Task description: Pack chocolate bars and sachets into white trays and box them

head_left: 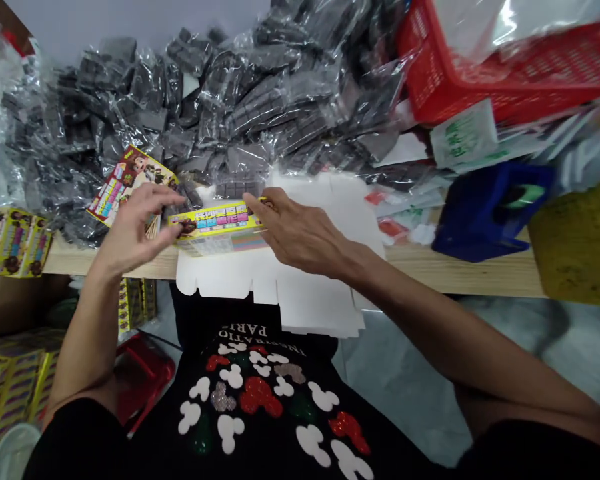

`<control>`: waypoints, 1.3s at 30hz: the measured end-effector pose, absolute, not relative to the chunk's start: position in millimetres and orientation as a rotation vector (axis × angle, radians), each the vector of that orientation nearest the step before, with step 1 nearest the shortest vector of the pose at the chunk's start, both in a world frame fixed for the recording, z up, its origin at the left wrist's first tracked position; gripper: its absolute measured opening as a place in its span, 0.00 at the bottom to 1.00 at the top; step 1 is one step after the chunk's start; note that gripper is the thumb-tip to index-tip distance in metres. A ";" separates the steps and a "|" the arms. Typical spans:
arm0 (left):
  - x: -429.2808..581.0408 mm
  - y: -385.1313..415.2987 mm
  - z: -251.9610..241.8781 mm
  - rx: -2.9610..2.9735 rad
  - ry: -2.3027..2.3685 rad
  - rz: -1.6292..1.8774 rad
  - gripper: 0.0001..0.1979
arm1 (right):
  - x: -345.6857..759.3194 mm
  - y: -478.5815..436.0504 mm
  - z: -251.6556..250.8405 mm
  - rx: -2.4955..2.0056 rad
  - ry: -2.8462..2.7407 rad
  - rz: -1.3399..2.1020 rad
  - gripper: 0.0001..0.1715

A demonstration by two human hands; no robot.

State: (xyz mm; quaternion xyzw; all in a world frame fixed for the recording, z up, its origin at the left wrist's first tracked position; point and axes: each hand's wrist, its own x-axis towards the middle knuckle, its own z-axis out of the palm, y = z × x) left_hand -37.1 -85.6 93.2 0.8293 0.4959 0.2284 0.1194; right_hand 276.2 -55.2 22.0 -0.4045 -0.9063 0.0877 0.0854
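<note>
Left hand (133, 227) open, fingers spread, just beside a yellow printed packet (215, 225), right hand (300, 233) curved over the packet's right end, grip unclear, packet on a flat white cardboard blank (310, 293) over the bench (480, 273) front edge, plastic-wrapped grey bundles (180, 100) behind, red basket (480, 73) toward the back right corner

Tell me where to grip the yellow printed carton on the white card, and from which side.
Probably best by its two short ends, coming in from left and right. The yellow printed carton lies flat and long on the white cardboard blank. The fingertips of the right hand touch one end; the left hand is close to the other.
</note>
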 end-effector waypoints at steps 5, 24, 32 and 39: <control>-39.7 -88.3 55.2 2.565 1.306 0.633 0.24 | 279.9 -57.0 16.7 -1.182 -2.719 0.256 0.38; -35.7 -103.6 24.3 2.647 1.292 0.917 0.10 | 283.2 -57.7 6.2 -1.123 -2.672 0.222 0.40; -54.1 -110.0 6.8 2.838 1.289 0.692 0.12 | 282.6 -56.9 4.0 -1.118 -2.663 0.225 0.39; -64.2 -102.6 -8.1 2.869 1.201 0.640 0.13 | 280.4 -57.0 4.6 -1.133 -2.653 0.235 0.39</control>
